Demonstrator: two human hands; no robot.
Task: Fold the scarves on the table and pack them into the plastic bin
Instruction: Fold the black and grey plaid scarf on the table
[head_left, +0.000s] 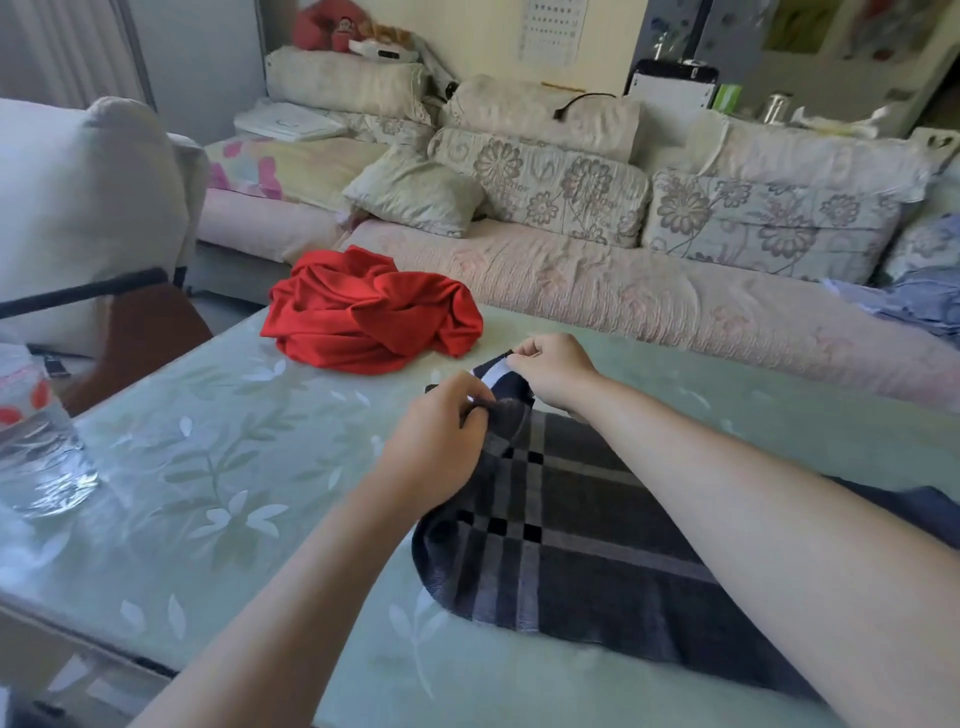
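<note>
The plaid scarf's (571, 519) far end is pinched by both curled hands, left (441, 441) and right (553, 371), mid-table (208, 467), a red scarf (371, 312) heaped at the far edge before a sofa (623, 291).

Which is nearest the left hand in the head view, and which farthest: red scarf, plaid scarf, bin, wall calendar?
1. Plaid scarf, pinched by the left hand.
2. Red scarf, just beyond the hand.
3. Bin, far to the left.
4. Calendar, high at the back.
</note>
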